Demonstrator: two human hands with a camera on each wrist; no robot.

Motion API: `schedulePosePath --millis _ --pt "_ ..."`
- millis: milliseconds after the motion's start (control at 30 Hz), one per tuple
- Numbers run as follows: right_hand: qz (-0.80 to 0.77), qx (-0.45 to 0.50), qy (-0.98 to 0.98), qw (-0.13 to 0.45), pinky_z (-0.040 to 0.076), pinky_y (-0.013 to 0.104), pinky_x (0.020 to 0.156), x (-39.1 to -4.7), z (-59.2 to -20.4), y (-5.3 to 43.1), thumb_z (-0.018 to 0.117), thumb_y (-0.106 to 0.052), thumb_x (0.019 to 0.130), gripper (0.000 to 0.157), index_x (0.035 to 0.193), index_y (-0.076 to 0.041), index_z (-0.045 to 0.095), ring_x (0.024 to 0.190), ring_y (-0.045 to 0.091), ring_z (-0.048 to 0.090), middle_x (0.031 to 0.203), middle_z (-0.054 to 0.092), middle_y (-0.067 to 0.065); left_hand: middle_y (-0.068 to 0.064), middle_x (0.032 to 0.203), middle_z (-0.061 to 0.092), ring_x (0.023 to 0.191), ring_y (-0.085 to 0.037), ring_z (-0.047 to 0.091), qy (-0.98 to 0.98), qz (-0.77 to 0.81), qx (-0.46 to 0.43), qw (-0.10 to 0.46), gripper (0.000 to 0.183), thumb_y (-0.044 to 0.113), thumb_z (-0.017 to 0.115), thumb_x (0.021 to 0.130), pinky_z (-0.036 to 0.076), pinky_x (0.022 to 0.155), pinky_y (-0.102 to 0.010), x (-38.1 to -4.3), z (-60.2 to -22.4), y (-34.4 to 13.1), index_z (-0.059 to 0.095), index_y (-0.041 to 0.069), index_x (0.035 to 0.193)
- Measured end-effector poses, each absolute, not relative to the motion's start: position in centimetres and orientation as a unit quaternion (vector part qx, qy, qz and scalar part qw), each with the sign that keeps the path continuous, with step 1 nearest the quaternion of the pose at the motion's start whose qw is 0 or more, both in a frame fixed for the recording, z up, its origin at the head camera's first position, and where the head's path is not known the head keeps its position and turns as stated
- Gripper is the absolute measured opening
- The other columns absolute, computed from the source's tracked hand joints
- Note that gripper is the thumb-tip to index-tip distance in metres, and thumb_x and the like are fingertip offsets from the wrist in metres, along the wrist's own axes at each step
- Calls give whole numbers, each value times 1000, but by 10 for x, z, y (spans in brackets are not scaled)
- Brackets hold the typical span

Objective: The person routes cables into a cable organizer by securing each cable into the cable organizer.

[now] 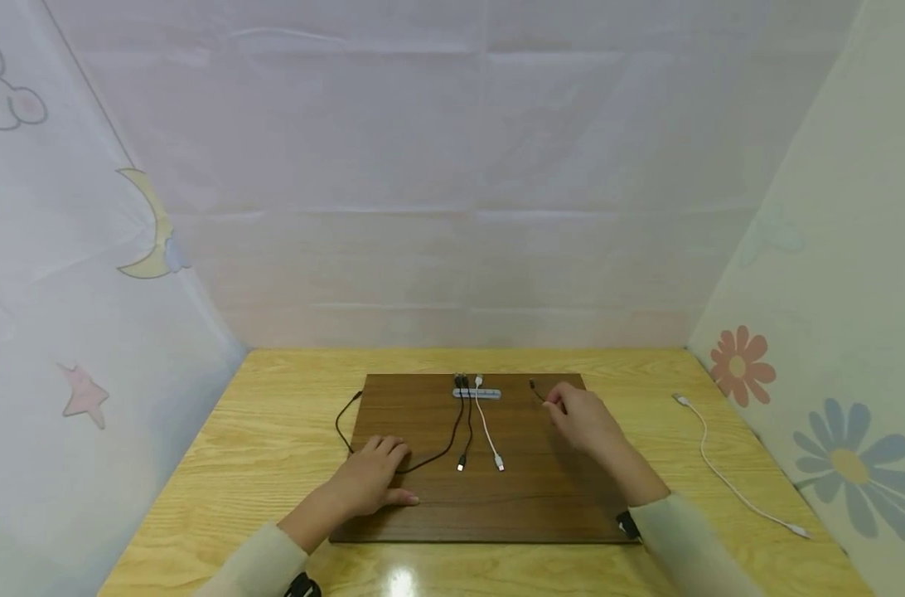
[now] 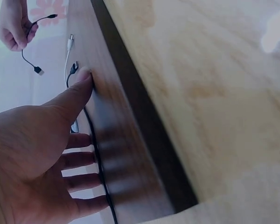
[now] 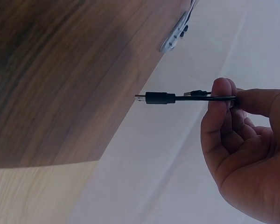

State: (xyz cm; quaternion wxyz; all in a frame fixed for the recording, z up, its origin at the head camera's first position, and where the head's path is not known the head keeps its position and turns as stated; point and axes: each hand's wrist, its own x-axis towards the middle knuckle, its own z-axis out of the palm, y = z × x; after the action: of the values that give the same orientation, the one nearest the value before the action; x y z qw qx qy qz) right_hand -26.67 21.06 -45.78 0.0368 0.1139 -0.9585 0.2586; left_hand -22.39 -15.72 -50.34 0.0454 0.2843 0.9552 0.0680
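Observation:
My right hand (image 1: 583, 419) pinches a short black USB cable (image 3: 160, 98) between thumb and fingers, above the right back part of a dark brown wooden board (image 1: 512, 518). In the right wrist view, both ends of this cable point away from the fingers, the nearer one a metal-tipped plug. My left hand (image 1: 366, 481) rests on the left part of the board, fingers extended. Its fingertips lie along a longer black cable (image 1: 439, 454), which runs beneath the hand and past the board's left edge.
A light blue cable holder (image 1: 490, 394) sits at the board's back edge, with the long black cable, a shorter black cable (image 1: 470, 427) and a white cable (image 1: 486, 423) running forward from it. Another white cable (image 1: 721, 474) lies on the wooden table (image 1: 273, 431), right of the board.

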Motion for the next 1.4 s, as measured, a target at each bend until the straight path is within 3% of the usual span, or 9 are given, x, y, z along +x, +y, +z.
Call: schedulePosePath --millis 300,433,533,667,833,933,1067,1300,1400 --pt "248 113 -961 47 46 30 58 -266 -454 194 62 -15 101 12 100 -4 64 64 13 53 76 60 0 -14 133 54 130 -40 48 959 50 258 101 83 63 80 76 52 95 -53 -239 -489 -142 58 6 133" --pt "250 116 -960 45 45 28 56 -265 -454 190 62 -15 101 11 101 -4 65 62 12 52 76 60 0 -13 131 57 127 -36 52 959 32 240 150 77 66 77 76 51 98 -51 -251 -474 -132 63 9 125" --pt "250 122 -959 48 44 28 55 -265 -453 187 62 -15 101 11 100 -4 65 61 12 51 75 60 -1 -10 125 63 119 -32 59 956 34 234 172 63 65 70 84 52 96 -48 -263 -464 -124 68 12 118" --pt "244 127 -960 52 43 29 55 -265 -452 183 63 -16 101 10 99 -6 65 62 13 51 76 61 -1 -2 106 68 100 -22 66 955 73 252 135 42 52 59 99 55 85 -41 -287 -460 -109 71 14 110" --pt "234 140 -960 59 45 29 56 -267 -454 176 64 -16 100 10 98 -7 65 63 12 53 77 62 -2 -6 82 61 71 -18 54 935 219 259 104 37 38 47 109 47 67 -37 -313 -455 -84 67 9 99" --pt "230 146 -960 70 46 28 55 -268 -457 171 66 -16 99 9 97 -7 65 62 11 53 76 63 -2 -9 90 66 80 -21 60 915 294 248 123 43 40 41 110 50 75 -40 -322 -454 -70 68 6 105" --pt "223 151 -960 82 47 28 56 -269 -459 164 68 -16 98 8 96 -8 66 62 10 54 76 64 -3 -11 115 71 111 -27 65 895 346 230 164 55 47 36 110 51 96 -44 -329 -457 -57 70 5 116" --pt "215 175 -957 87 48 30 57 -268 -458 150 69 -15 97 8 94 -9 65 62 9 54 77 64 -3 -22 109 69 100 -42 64 870 394 224 191 54 45 43 108 53 81 -46 -338 -463 -44 69 -3 109" --pt "214 187 -955 83 47 29 57 -268 -459 146 69 -15 97 8 93 -9 65 62 9 52 76 63 -3 -21 110 70 99 -39 66 865 409 215 196 47 43 51 106 55 83 -48 -341 -465 -42 69 0 110"
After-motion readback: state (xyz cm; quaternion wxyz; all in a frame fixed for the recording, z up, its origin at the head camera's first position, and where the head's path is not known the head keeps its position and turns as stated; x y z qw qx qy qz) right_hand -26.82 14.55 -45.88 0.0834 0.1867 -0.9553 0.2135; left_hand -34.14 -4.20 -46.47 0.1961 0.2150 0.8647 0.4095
